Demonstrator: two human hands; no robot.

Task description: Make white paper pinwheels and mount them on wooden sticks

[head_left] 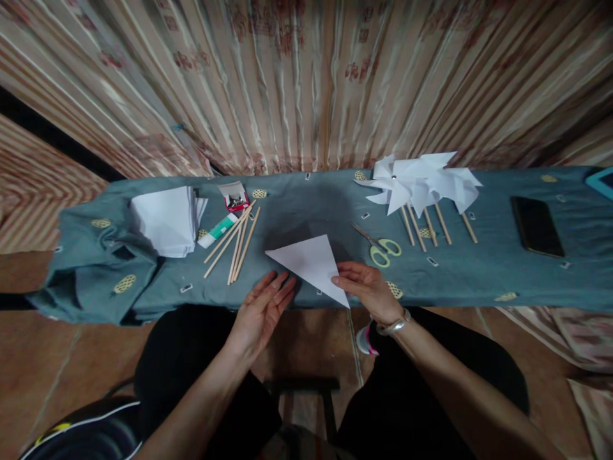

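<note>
Blue-grey cloth (460, 278) under paper triangle (309, 259). Right hand (368, 289) pinches its edge; left hand (262, 311) empty, fingers loose, near it. Paper seems light, bendy; hold edges gently.

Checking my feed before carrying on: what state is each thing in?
Left hand: open, beside the paper triangle
Right hand: pinching the paper triangle
Paper triangle: held flat
Red box: open, small metal pieces inside
Scissors: lying down
Glue tube: on its side
Loose sticks: lying crossed
Paper stack: slightly uneven
Pinwheels: assembled, overlapping
Phone: flat, screen dark
</note>
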